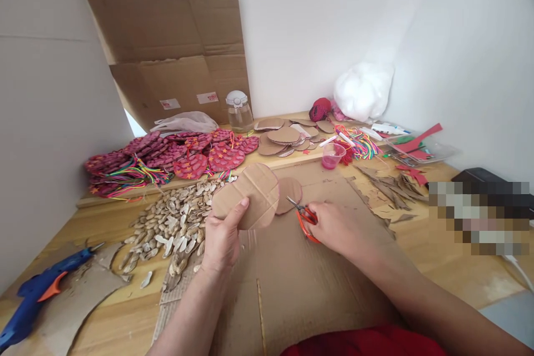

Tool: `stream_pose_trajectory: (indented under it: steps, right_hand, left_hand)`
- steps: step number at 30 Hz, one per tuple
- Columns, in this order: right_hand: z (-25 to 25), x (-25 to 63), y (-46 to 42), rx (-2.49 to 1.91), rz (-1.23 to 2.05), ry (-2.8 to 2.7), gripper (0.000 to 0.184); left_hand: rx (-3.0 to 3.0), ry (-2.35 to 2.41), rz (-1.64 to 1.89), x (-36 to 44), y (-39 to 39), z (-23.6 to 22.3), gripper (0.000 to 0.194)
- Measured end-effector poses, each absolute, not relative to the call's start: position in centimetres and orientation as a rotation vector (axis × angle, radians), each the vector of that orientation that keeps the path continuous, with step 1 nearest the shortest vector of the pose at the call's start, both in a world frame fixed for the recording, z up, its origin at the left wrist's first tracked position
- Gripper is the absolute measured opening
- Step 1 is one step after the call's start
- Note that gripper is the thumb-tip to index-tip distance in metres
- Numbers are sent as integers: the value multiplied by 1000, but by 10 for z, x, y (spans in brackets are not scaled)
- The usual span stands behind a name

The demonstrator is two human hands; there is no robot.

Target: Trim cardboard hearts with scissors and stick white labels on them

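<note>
My left hand [225, 233] grips a rounded cardboard piece [254, 194], its thumb pressed flat on the face. A pinkish line runs along part of the piece's edge. In my right hand [331, 225] is a pair of scissors [307, 222] with orange-red handles, blades pointing up and left. The blades stand apart from the held piece. Partly behind that piece, a second rounded cardboard piece [291, 193] lies on the large cardboard sheet [292, 267] beneath my hands.
Peanut shells [179, 222] are heaped at left, near a blue glue gun [50, 289]. Behind sit pink decorated discs [192, 156], stacked cardboard rounds [283, 135], a water jar [239, 114] and a pink cup [331, 158]. Cardboard scraps [392, 189] lie at right.
</note>
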State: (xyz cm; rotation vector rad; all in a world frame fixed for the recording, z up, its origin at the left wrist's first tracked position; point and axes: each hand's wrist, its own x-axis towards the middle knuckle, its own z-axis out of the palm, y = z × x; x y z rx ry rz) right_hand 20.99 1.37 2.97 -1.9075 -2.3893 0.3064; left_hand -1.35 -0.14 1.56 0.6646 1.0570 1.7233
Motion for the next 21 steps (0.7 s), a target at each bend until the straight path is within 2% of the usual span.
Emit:
stream_pose_trajectory:
  steps: [7,11,17,19,21]
  right_hand:
    - [25,233,21,-1916,357,-2436,12]
    - [33,267,33,-2063,219,-2343,12]
    - [58,319,51,-2359,-20,-1956,35]
    - [60,315,50,-2243,151,-1838,33]
    - [57,297,44,-2009,513,-1703,30]
  left_hand:
    - [684,1037,1713,-16,1,11,61]
    - [688,1031,1704,-16,1,11,66]
    - [673,1048,1628,-14,-1,13,67]
    - [680,1038,1616,-13,-2,13,69]
    - [693,1040,1594,-13,-2,12,67]
